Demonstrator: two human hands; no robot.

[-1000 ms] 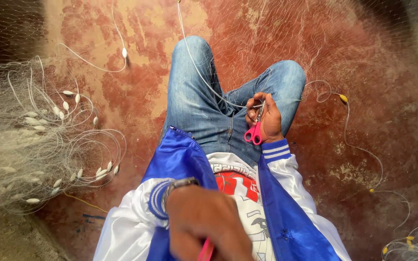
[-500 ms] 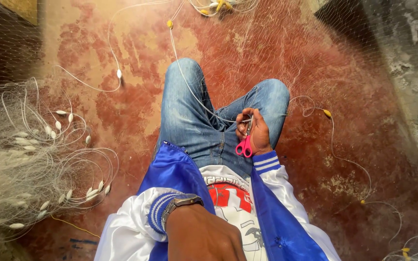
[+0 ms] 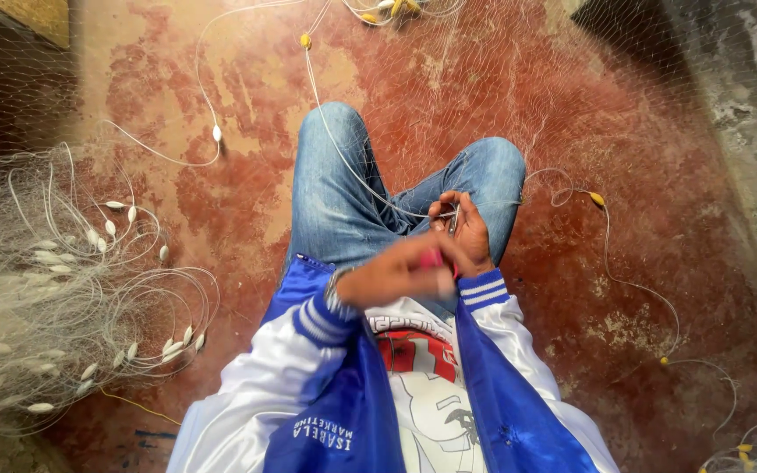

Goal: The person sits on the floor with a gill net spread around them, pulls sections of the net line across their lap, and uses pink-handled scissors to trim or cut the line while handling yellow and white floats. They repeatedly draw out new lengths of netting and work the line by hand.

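The pink scissors (image 3: 434, 259) now sit between both hands over the lap, mostly hidden. The left hand (image 3: 400, 273) has come up to meet them, its grip curled around the handles, where before it hung low. The right hand (image 3: 459, 229) pinches white line (image 3: 343, 153) above the jeans (image 3: 343, 210); net (image 3: 37, 289) lies piled on the floor.

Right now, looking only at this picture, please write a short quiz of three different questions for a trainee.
1. True or false: the left hand and the right hand are far apart.
2. Which lies at the person's left? A) heaped net with white floats B) a bucket C) a chair
3. Fill in: the floor looks ___ in colour.

Key: 1 false, they meet over the lap, where something pink shows; 2 A; 3 red.
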